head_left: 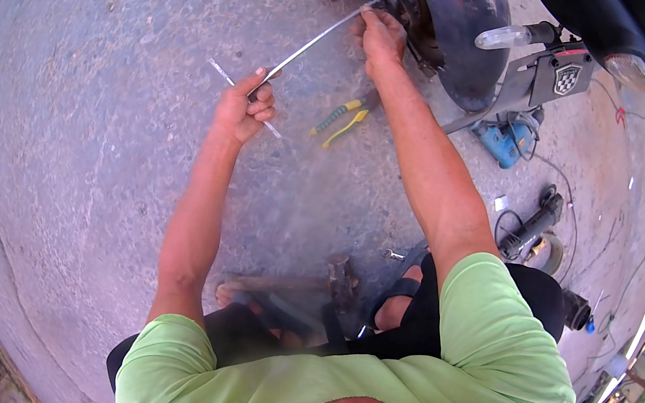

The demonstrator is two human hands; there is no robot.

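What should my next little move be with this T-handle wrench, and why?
Probably a small turn of the T-handle wrench with your left hand, once you're sure the tip is seated. That hand grips the crossbar end, while your right hand is at the far end, beside the dark fender. Whether the tip is engaged, I can't tell.

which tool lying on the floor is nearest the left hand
The pliers with green and yellow handles, to the right of the left hand; the blue power tool, long black grinder and wooden-handled hammer lie farther off.
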